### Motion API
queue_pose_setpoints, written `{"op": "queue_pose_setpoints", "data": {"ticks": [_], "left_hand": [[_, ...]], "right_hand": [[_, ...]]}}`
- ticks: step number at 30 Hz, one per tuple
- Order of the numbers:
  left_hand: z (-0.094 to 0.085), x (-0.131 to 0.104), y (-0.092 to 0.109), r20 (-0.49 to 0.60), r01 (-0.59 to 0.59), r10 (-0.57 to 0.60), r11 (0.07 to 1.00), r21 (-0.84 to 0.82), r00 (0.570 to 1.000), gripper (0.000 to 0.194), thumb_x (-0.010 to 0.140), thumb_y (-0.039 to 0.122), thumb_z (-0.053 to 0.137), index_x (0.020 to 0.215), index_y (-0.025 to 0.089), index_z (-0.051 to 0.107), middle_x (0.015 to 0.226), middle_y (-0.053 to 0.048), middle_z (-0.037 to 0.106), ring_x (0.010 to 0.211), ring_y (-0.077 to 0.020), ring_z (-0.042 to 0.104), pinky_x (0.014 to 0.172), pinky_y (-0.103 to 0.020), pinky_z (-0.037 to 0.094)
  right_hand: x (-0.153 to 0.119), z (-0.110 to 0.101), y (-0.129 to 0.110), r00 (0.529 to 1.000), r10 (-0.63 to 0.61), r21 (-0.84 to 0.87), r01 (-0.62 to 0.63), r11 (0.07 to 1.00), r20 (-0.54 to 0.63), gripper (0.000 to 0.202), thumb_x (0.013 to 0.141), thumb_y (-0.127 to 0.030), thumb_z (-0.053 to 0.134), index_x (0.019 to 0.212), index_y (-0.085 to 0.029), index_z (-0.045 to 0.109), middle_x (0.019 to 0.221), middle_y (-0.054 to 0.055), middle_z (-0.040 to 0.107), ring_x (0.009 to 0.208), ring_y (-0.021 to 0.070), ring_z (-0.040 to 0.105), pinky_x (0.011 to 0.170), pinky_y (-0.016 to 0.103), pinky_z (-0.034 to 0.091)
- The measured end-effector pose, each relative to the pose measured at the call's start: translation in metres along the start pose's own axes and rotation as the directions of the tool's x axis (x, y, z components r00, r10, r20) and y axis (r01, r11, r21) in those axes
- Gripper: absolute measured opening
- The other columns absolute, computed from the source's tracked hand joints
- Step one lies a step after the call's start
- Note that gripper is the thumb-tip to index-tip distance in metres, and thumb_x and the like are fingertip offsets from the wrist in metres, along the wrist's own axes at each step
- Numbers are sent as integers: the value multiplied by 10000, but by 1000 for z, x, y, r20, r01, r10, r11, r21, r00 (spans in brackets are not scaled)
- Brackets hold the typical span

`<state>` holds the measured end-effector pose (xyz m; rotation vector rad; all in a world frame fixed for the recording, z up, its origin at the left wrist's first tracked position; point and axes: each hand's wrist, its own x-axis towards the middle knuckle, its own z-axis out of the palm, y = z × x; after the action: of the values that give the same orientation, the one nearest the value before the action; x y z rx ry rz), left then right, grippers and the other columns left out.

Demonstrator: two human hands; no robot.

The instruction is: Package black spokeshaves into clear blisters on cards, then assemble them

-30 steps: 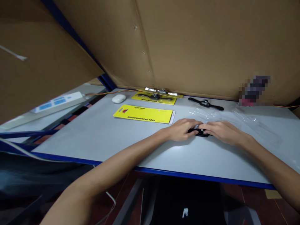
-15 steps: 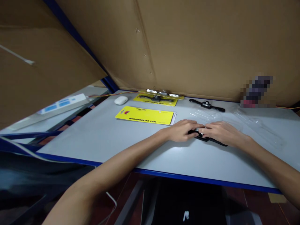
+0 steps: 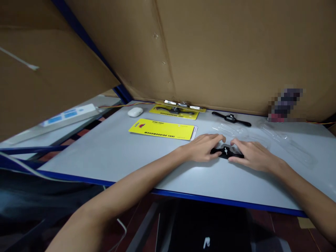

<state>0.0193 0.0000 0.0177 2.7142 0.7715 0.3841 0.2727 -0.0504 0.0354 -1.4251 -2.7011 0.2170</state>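
Observation:
A black spokeshave point(image 3: 226, 152) lies low over the grey table top, its middle and small silver screw showing between my hands. My left hand point(image 3: 205, 147) is closed round its left handle, thumb in front and forefinger bent above. On the right handle my right hand point(image 3: 252, 154) is closed in the same way, hiding the handle's end. Behind my hands a second black spokeshave point(image 3: 231, 118) rests on the table. To the left lies a yellow backing card point(image 3: 162, 130) with "WOODWORKING TOOL" printed on it.
Clear plastic blister shells point(image 3: 288, 140) lie right of and behind my hands. Packaged spokeshaves on yellow cards point(image 3: 174, 111) sit along the cardboard wall point(image 3: 210, 52). A white rounded case point(image 3: 135, 112) stands left of them. The table's blue edge point(image 3: 199, 196) is in front.
My fingers have moved off the spokeshave's middle and apart, out to its two handles, uncovering the centre and screw. The other things stay where they were.

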Motion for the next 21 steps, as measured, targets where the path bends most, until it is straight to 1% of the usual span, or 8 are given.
{"op": "queue_pose_setpoints", "data": {"ticks": [2, 4, 7, 10, 13, 15, 19, 21], "left_hand": [[3, 1, 3, -43, -1, 5, 996, 89, 999, 322, 927, 425, 521, 1116, 174, 592, 1002, -94, 670, 839, -247, 615, 775, -390, 484], [6, 4, 7, -48, -24, 33, 984, 176, 998, 328, 937, 485, 497, 957, 178, 610, 958, -105, 658, 815, -246, 609, 785, -402, 486], [11, 7, 13, -7, -40, 43, 968, 249, 999, 428, 981, 524, 421, 837, 177, 625, 820, -93, 647, 746, -236, 602, 775, -409, 476], [13, 9, 19, 13, 24, -28, 968, 250, 1000, 471, 999, 511, 376, 801, 176, 642, 741, -83, 646, 670, -221, 581, 724, -395, 455], [13, 9, 23, 15, 134, -140, 970, 204, 990, 455, 982, 498, 391, 795, 177, 655, 739, -87, 661, 637, -214, 565, 646, -365, 413], [13, 8, 26, 9, 204, -208, 967, 150, 978, 410, 960, 474, 427, 798, 178, 660, 753, -87, 670, 640, -211, 569, 621, -348, 393], [14, 8, 29, -5, 301, -301, 953, 40, 954, 315, 928, 412, 489, 779, 183, 645, 743, -70, 674, 649, -203, 586, 633, -331, 392], [13, 8, 30, 0, 333, -333, 943, 3, 943, 281, 916, 385, 507, 777, 184, 645, 737, -62, 672, 645, -197, 584, 636, -323, 390]], "right_hand": [[1, 1, -3, 1000, 14, 3, -14, 1000, 4, 276, 1008, -496, 606, 1001, -221, 587, 922, 54, 721, 748, 227, 639, 638, 325, 384], [3, 4, -7, 1000, 20, 31, -19, 999, -18, 289, 1017, -482, 592, 894, -225, 540, 914, 55, 693, 740, 207, 612, 645, 321, 384], [6, 8, -11, 998, 40, 105, -34, 994, -51, 290, 1019, -449, 591, 853, -234, 489, 892, 47, 668, 717, 184, 579, 640, 309, 381], [7, 11, -13, 996, 64, 153, -54, 987, -63, 266, 1006, -428, 600, 858, -239, 485, 837, 33, 663, 691, 182, 569, 626, 306, 363], [7, 15, -15, 995, 84, 169, -75, 983, -50, 197, 1007, -406, 573, 923, -232, 531, 804, 33, 676, 690, 203, 598, 618, 309, 354], [7, 17, -15, 995, 91, 180, -80, 980, -52, 169, 1009, -388, 552, 1014, -220, 568, 838, 47, 709, 725, 223, 640, 630, 312, 367], [8, 22, -13, 994, 65, 219, -45, 975, -83, 303, 991, -339, 547, 1265, -215, 577, 942, 54, 763, 796, 243, 697, 666, 315, 403], [8, 23, -12, 994, 38, 245, -13, 970, -99, 375, 978, -321, 560, 1341, -226, 564, 990, 52, 776, 822, 241, 709, 690, 315, 428]]}}
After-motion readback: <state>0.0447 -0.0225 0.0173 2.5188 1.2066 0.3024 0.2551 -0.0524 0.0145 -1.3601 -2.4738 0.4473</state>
